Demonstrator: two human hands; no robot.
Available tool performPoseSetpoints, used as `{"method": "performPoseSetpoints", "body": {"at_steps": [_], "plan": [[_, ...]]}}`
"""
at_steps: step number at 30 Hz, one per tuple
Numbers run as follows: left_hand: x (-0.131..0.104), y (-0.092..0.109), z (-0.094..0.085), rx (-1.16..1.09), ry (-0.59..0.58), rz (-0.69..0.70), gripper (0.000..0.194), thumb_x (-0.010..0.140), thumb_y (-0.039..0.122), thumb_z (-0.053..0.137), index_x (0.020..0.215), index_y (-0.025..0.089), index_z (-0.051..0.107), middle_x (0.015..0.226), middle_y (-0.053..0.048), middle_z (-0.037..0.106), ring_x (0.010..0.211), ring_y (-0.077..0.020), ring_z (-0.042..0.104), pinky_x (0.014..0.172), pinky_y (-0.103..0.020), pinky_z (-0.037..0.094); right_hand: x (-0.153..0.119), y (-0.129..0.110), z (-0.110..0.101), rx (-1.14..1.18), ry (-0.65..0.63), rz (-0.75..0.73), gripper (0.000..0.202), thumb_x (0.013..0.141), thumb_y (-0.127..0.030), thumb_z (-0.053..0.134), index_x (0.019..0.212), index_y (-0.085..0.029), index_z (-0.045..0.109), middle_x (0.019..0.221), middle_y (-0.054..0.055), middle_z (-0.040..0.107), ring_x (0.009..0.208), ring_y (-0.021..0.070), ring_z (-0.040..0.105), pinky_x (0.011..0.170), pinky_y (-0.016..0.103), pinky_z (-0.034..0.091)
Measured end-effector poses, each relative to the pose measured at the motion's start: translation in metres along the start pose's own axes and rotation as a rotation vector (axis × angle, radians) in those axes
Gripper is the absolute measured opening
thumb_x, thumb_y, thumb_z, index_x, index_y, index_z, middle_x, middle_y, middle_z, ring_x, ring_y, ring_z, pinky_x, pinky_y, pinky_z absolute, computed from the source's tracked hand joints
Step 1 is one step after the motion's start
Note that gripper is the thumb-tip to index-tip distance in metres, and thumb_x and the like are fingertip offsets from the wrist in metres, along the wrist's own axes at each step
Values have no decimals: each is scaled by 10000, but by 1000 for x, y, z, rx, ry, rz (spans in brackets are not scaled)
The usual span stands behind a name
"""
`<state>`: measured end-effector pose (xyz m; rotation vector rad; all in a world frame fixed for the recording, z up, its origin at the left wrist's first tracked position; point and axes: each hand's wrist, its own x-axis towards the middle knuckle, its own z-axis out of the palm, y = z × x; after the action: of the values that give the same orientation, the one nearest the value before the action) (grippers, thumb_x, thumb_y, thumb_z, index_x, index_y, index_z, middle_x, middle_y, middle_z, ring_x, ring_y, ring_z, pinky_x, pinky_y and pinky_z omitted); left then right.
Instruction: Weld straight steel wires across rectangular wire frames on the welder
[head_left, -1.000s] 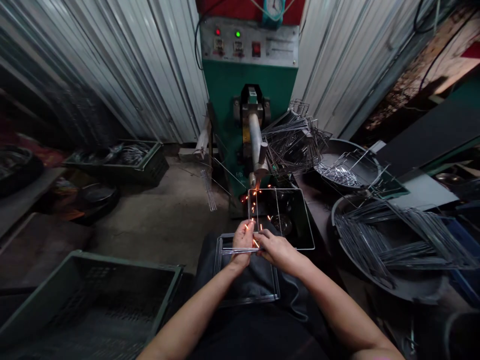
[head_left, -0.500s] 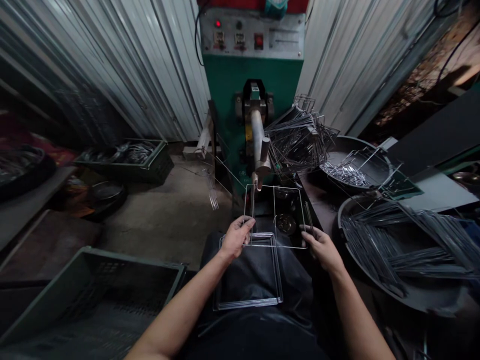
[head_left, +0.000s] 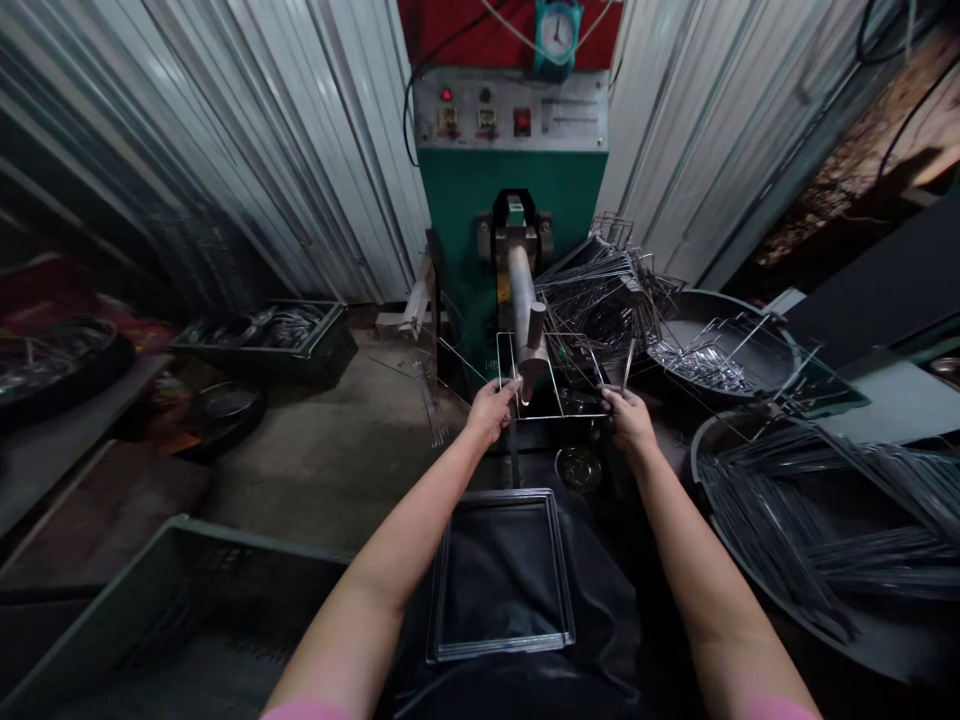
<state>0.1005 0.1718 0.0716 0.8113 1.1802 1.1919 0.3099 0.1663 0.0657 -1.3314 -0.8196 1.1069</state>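
Corrugated metal wall rises on either side as you work, both arms stretched forward, at a green spot welder. A green plastic crate sits low at your left, while a broad round pan at your right carries a load of bent wire rods. Just right of the welder's arm stands a tangled heap of wire racks, near a second pan holding short shiny metal pieces. Across your dark-covered lap rests a stack of rectangular wire frames. The wire frame you are handling lies between your hands at the welder, the head of the machine's arm overlapping it from your viewpoint; contact with the tip cannot be told. Your left hand has its fingers pinched on the near left corner. Your right hand, at the near right corner, has its fingers closed on slender rods that point upward; whether they also grip the frame is unclear. Above, a teal-cased dial hangs over the control panel, where a small red light glows.
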Motion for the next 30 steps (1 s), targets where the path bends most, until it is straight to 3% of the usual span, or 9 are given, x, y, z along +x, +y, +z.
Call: {"method": "performPoseSetpoints", "body": {"at_steps": [9,30], "plan": [[17,4,6,-32,11,32,178,672,307,574,709,174,462,401,113,347,258,-13,253,288,-138,131,23,-10,4,-33,-3,3,212,615,-276,642,744,-123,570,419,-81,414,302,20,292,274,137,199],[31,4,15,-32,55,33,172,653,292,567,681,165,454,384,101,367,263,-20,283,300,-140,164,30,-11,5,-37,-2,-5,124,629,-215,590,701,-125,541,415,-82,417,297,20,303,282,138,195]]}}
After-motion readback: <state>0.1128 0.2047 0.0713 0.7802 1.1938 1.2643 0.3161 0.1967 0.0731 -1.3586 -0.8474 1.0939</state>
